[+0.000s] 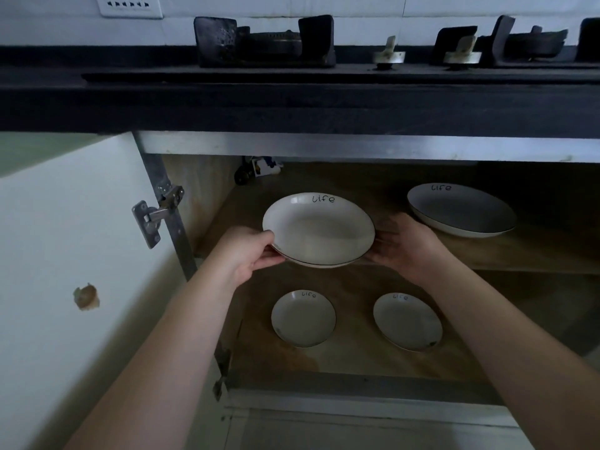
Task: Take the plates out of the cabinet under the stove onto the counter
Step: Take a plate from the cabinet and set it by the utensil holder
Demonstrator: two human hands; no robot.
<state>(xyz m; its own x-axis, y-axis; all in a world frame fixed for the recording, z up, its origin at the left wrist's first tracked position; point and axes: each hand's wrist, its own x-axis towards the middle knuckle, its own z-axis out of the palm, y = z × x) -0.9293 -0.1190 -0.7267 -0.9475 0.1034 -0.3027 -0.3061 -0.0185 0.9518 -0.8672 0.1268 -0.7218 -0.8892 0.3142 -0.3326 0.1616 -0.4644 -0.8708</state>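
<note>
The right burner runs off the right edge. The wall socket is cut by the top edge. Far back, a small white item stays unreadable.

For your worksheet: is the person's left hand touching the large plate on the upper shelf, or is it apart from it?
Touching. The head view shows the left hand gripping the large plate at its left rim, thumb on top, fingers underneath.
</note>
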